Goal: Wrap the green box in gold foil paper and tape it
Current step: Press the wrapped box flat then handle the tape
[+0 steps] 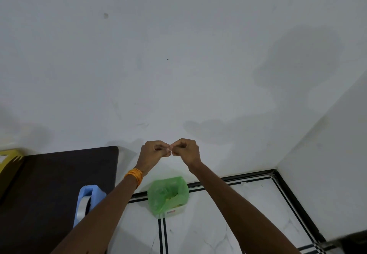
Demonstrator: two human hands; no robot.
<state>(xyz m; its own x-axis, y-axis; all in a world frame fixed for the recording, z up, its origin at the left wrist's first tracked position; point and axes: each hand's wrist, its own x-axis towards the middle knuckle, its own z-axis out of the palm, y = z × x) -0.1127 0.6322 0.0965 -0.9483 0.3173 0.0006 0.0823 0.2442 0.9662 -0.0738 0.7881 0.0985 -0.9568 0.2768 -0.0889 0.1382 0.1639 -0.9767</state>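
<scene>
Holding a short strip of tape point(170, 149) up before the wall, we have our left hand point(155, 151) and right hand point(187, 151) raised side by side. Each has its fingers curled, with thumb and forefinger pinching one end of the strip. It is small and clear, so we can barely make it out.

We judge it feather-light, limp and sticky on one face. It would curl and cling to itself or to skin, so it is best held by its very ends and pulled taut. Neither the green box nor the gold foil paper is in view.

At eight o'clock from the hands a dark table point(49, 184) carries a blue tape dispenser point(91, 192), with something yellow point(8, 161) at the nine o'clock edge. At six o'clock a bin lined with a green bag point(158, 200) stands on a white marble floor point(228, 224) with black inlay lines. A plain white wall point(178, 55) fills twelve o'clock.
</scene>
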